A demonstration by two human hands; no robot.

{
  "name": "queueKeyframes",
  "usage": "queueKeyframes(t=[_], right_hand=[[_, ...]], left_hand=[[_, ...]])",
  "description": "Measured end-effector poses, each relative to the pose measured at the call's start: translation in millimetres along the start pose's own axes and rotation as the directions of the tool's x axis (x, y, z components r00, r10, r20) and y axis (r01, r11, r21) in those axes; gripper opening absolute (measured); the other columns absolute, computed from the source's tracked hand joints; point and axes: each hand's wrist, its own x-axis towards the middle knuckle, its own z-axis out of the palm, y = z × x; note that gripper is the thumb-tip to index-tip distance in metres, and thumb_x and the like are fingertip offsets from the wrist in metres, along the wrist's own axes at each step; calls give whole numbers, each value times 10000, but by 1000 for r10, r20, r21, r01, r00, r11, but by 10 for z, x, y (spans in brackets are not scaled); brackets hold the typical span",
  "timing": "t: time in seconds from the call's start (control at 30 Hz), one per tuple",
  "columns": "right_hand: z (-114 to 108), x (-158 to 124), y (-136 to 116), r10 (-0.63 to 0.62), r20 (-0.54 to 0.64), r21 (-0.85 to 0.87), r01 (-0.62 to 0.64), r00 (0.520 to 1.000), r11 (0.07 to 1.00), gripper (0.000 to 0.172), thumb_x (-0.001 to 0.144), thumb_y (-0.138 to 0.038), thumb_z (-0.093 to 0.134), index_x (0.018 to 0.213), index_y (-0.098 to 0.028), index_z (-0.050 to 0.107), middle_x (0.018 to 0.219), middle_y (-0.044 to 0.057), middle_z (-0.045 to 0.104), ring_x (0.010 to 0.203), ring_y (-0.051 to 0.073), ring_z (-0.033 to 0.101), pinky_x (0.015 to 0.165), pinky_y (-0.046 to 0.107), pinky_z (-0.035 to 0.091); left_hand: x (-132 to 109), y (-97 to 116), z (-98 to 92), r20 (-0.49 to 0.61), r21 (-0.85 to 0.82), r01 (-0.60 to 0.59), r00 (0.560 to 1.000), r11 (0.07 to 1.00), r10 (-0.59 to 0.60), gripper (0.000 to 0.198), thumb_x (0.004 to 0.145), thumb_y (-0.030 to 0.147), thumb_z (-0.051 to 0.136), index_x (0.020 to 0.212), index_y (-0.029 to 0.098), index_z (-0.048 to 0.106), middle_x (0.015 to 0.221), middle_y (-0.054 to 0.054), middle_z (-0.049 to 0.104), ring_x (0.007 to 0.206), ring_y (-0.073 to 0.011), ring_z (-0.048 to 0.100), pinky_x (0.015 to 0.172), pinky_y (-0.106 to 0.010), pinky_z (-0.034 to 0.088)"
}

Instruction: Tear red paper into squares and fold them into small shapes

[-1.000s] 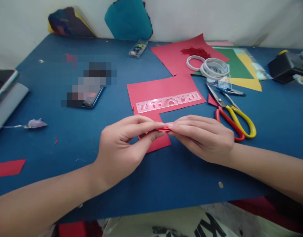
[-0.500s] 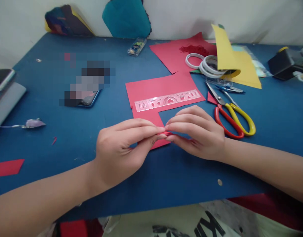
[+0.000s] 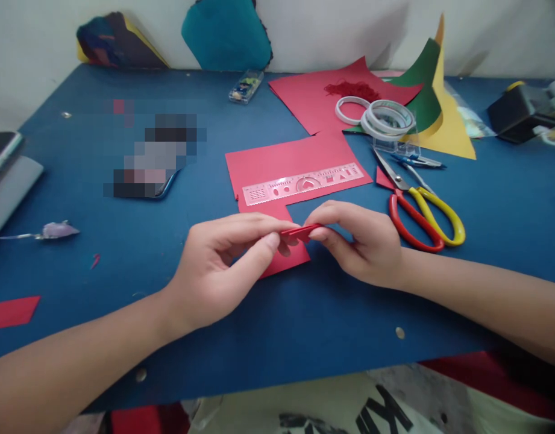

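A small folded piece of red paper is held between both hands above the table. My left hand pinches its left end, thumb on the near side and fingers behind. At the other end my right hand grips it between thumb and forefinger, the remaining fingers curled. Beneath and behind them lies a larger cut sheet of red paper. Across that sheet rests a clear stencil ruler. Scissors with one red and one yellow handle lie just beyond my right hand.
Rolls of white tape stand at the back right before curled green and yellow paper. A blue compass lies behind the scissors. A phone, partly blurred out, is at the left. A red paper strip lies at the left edge.
The folded red paper is tilted up and shows more between my fingers. My left thumb has slid left along it. At the back, the yellow sheet has sprung upright, exposing green paper.
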Motion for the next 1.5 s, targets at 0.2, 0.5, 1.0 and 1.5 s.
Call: queueKeyframes(t=[0.2, 0.5, 1.0, 1.5], right_hand=[[1, 15, 32, 3, 94, 72, -10, 996, 997, 135, 975, -226, 381, 890, -173, 471, 739, -1, 519, 634, 83, 475, 586, 196, 424], [29, 14, 20, -12, 105, 14, 11, 994, 1000, 325, 964, -474, 367, 943, -171, 483, 760, 24, 558, 669, 123, 527, 626, 257, 448], [63, -32, -170, -20, -130, -320, -23, 991, 947, 79, 885, -179, 580, 899, -246, 619, 774, -12, 728, 655, 107, 676, 646, 193, 561], [95, -33, -168, -85, -132, -416, 23, 988, 909, 190, 840, -76, 590, 1007, -159, 627, 850, 62, 704, 801, 131, 663, 770, 244, 569]], left_hand=[[19, 39, 2, 23, 42, -59, 998, 997, 58, 269, 858, 209, 514, 632, 230, 657, 687, 28, 685, 601, -99, 599, 587, -195, 498], [6, -17, 74, 20, 62, 32, 999, 998, -33, 164, 839, 290, 572, 756, 216, 694, 683, 21, 693, 571, -106, 600, 525, -198, 474], [0, -19, 82, 49, 87, 51, 997, 995, -56, 204, 846, 288, 570, 720, 209, 709, 640, 30, 693, 489, -89, 555, 469, -200, 436], [-22, -9, 103, 93, -40, 131, 988, 991, -127, 224, 849, 219, 567, 696, 193, 729, 614, 46, 698, 478, -39, 535, 476, -109, 435]])
